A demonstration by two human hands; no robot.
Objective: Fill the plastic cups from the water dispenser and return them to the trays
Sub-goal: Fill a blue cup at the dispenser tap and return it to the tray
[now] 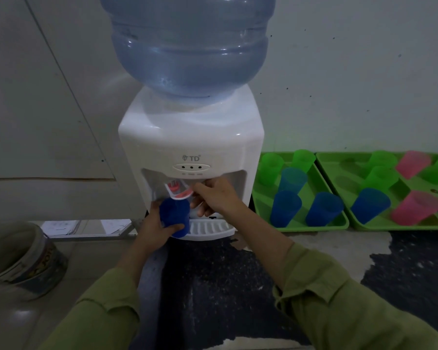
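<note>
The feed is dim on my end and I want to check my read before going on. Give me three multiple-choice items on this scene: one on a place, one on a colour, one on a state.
1. Where do the green trays lie from the dispenser? A to its left; B to its right; C on top of it.
2. What colour is the cup in the left hand? A pink; B green; C blue.
3. What is the right hand doing? A hanging idle; B gripping the red tap; C resting on a tray.

Answers:
1 B, both trays sit to the right of the dispenser.
2 C, the held cup is dark blue.
3 B, its thumb and fingers close on the tap above the cup.
</note>
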